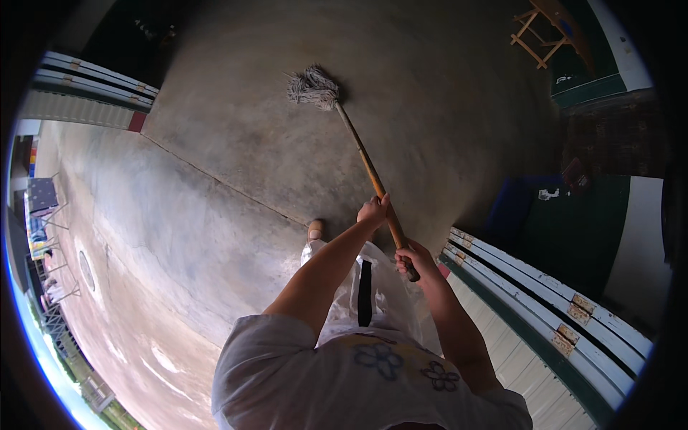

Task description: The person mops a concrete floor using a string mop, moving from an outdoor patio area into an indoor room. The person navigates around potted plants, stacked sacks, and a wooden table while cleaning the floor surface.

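Observation:
A mop [368, 163] with a wooden handle slants away from me, up and to the left. Its grey string head [313, 87] rests on the concrete floor ahead. My left hand [373, 210] is closed round the handle partway down. Nearer to me, my right hand [418, 261] grips the handle close to its end, and a short stub of wood sticks out below it. The fingers of both hands are wrapped on the wood.
White folded door panels [552, 315] with rusty hinges stand at the right, and similar panels [100, 79] at the far left. A wooden folding stand [541, 36] is at the far right. A floor seam [218, 180] runs past my shoe. Tables [44, 193] stand outside, left.

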The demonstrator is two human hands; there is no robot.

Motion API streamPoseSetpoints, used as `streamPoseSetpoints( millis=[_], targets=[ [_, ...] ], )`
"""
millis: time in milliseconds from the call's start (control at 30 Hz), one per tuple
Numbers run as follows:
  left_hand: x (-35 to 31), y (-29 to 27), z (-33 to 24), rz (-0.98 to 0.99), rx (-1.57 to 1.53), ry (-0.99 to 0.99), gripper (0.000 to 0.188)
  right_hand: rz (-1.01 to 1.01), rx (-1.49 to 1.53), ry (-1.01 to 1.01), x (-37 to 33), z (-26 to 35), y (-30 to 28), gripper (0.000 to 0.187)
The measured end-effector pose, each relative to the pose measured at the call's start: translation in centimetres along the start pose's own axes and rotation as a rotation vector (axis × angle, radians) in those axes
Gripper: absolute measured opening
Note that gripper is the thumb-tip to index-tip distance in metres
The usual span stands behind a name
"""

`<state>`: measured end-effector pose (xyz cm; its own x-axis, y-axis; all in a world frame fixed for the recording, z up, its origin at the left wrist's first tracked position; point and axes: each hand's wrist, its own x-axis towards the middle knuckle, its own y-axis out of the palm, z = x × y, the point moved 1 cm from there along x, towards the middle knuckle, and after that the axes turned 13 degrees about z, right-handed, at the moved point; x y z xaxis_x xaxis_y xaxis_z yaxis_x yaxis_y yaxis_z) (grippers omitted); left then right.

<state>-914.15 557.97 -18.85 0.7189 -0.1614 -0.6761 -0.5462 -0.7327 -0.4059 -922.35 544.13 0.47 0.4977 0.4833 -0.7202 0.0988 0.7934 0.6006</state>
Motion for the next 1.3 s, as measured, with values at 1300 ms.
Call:
streamPoseSetpoints(
  millis=[1300],
  targets=[
    [-17.2, -4.7, 8.4, 0.548, 1.122, 0.824, 0.016, -0.184, 0.130, -0.104, -8.7, -21.7, 13.4, 0.022]
  ],
)
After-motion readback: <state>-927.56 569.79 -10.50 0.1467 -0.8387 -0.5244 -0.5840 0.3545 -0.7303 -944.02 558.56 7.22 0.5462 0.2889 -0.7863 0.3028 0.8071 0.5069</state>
